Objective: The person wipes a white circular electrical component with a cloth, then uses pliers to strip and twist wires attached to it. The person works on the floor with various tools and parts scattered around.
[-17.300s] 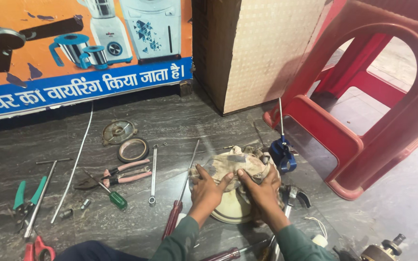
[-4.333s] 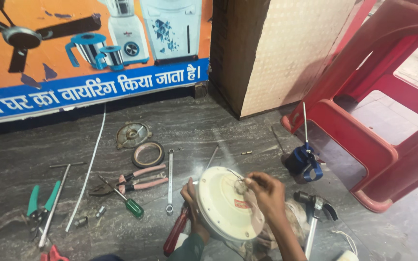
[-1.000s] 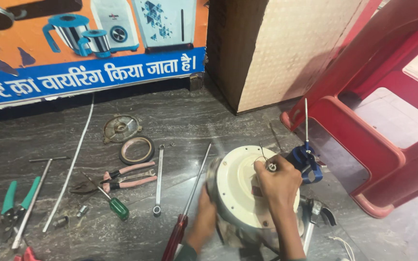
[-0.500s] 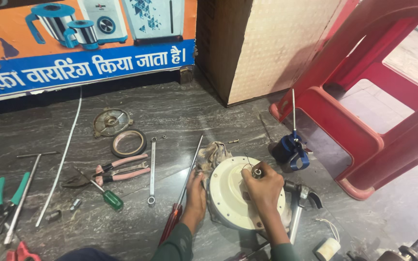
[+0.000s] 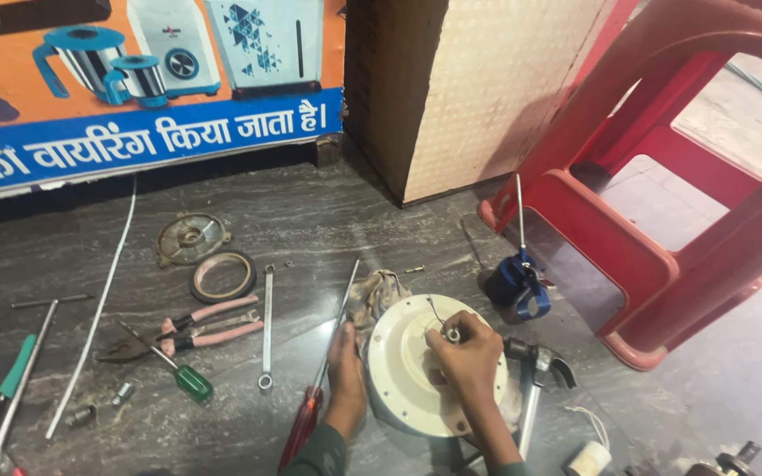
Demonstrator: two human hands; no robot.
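The right hand (image 5: 472,360) fingers (image 5: 441,338) are pinched on the small shaft (image 5: 452,335) at the centre of the cream motor housing (image 5: 407,370); the left hand (image 5: 346,366) is clasped on its rim. The housing rests on the floor (image 5: 328,211) over a rag (image 5: 374,295). It is judged heavy, rigid and smooth; the rim is the surest hold. No containers are seen

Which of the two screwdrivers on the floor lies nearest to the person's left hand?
The red-handled screwdriver, right beside the left hand; the green-handled screwdriver lies farther left.
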